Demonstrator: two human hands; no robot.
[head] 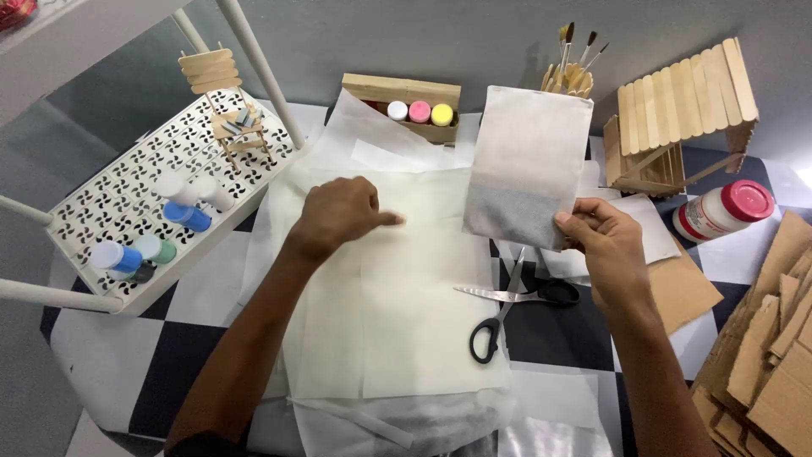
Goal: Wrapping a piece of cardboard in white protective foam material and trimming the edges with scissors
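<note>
My right hand (607,241) pinches the lower right corner of a thin translucent paper sheet (529,156) and holds it upright above the table. My left hand (336,217) rests flat on a stack of larger white translucent sheets (406,305) spread over the checkered table, its fingers pointing right. Black-handled scissors (507,309) lie open on the sheets between my hands, just below and left of the right hand.
A white perforated shelf (144,211) at left carries small paint bottles and a stick model. At the back are a wooden box of paint jars (419,110), brushes (575,59) and a craft-stick house (677,110). A glue bottle (723,210) and cardboard pieces (774,338) lie right.
</note>
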